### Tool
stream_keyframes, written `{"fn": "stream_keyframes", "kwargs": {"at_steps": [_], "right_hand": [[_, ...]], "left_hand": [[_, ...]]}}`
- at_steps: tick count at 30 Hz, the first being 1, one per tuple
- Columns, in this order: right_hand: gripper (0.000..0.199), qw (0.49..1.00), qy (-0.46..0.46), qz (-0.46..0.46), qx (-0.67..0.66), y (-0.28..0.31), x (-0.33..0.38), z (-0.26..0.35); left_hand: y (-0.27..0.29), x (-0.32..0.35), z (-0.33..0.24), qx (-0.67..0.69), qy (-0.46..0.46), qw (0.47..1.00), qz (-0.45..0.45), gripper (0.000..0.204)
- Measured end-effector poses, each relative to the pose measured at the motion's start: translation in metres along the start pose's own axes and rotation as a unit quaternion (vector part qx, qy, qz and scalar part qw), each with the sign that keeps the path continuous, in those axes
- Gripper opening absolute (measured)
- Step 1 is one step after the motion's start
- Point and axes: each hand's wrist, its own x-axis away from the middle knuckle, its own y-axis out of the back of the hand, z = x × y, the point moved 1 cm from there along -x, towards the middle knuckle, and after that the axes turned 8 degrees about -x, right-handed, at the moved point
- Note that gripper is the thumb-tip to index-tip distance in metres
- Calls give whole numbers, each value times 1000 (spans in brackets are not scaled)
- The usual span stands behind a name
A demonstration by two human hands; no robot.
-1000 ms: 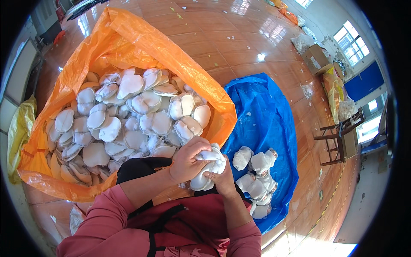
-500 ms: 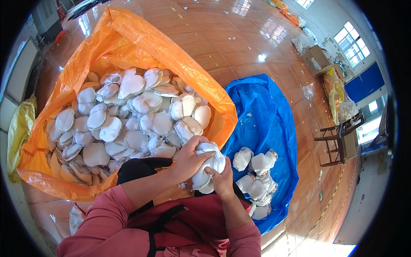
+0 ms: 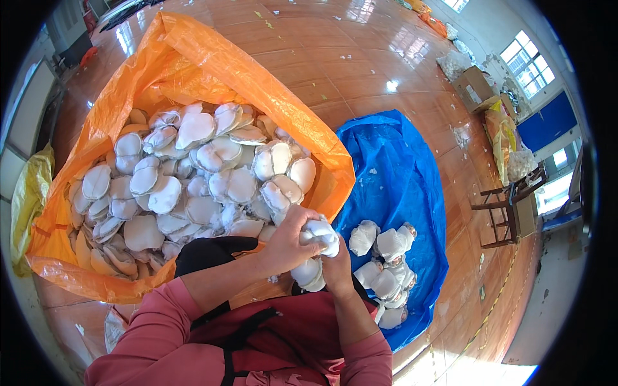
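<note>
Both my hands close on one soft white padded fabric piece [image 3: 323, 235] in front of my lap, its lower part hanging down between them. My left hand [image 3: 286, 243] grips it from the left, thumb pressed across it. My right hand [image 3: 336, 267] holds its right side, with most of the fingers hidden. Just beyond my left hand, an open orange sack [image 3: 257, 69] holds a heap of similar rounded white pieces [image 3: 193, 128], many with a seam across. To the right, several plump white bundles [image 3: 389, 244] lie on a blue sack [image 3: 380, 154], some showing brownish ends.
A yellow sack [image 3: 32, 206] leans at the far left. On the right stand a wooden chair [image 3: 508, 209], a cardboard box [image 3: 475, 89] and a yellow bag [image 3: 499, 138] near the wall. White scraps dot the shiny tiled floor [image 3: 322, 58].
The white padded piece has been turned and squeezed between my hands; its top is now bunched and tilts right. My right hand has shifted slightly round it. The sacks look unchanged.
</note>
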Motion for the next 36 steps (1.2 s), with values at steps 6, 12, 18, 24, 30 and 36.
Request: {"fn": "stream_keyframes", "kwargs": {"at_steps": [6,12,18,24,30,36], "right_hand": [[40,997,27,6,69,-5,3,9],[40,997,2,1,74,-11,6,14],[48,996,-5,-1,92,-11,7,11],[65,991,-20,61,-119,-2,14,15],[61,998,-9,37,-52,-5,12,6],[58,1000,15,10,-13,-6,13,11]], "left_hand": [[6,-2,2,-13,28,999,28,59],[9,-1,-5,-38,98,993,45,61],[5,-5,4,-2,131,990,43,54],[9,-8,10,19,118,993,22,45],[2,-4,6,-22,38,998,-36,39],[-2,-3,8,-56,-56,993,-90,34]]}}
